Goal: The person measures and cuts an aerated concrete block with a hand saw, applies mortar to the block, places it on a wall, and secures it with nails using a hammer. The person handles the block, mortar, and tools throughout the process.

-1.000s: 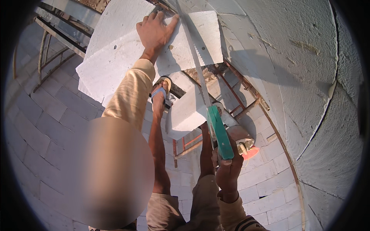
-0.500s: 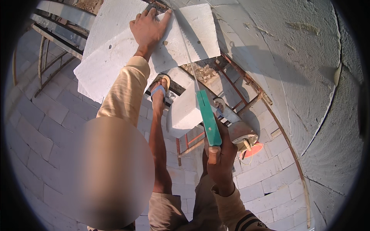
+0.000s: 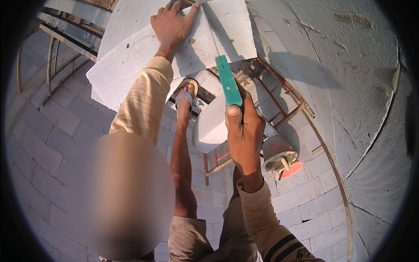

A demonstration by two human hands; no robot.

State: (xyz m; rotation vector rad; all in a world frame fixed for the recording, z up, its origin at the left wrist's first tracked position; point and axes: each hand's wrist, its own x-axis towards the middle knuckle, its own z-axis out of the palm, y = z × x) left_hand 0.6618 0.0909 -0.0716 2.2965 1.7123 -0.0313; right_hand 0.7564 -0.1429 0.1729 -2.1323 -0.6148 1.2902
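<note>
A handsaw with a green handle [image 3: 228, 83] is in my right hand [image 3: 245, 135], the fingers wrapped round the handle and the thumb along its near end. Its toothed blade [image 3: 214, 37] runs away from me across a large white block [image 3: 135, 48], close to the right end. Flat on the block's upper face lies my left hand [image 3: 174, 26], fingers spread toward the far edge and the thumb close by the blade. How deep the blade sits in the block I cannot tell.
My foot in a sandal [image 3: 185, 94] stands just below the block. A smaller white block [image 3: 211, 126] lies nearer me, with a bucket [image 3: 279, 153] to its right. Rusty metal frames [image 3: 283, 87] stand beside the rough grey wall [image 3: 349, 65]. Paving [image 3: 297, 196] lies below.
My right hand has pushed the saw forward, so its handle is now close to the block's near edge. My left hand stays on the block; the whole view has shifted slightly.
</note>
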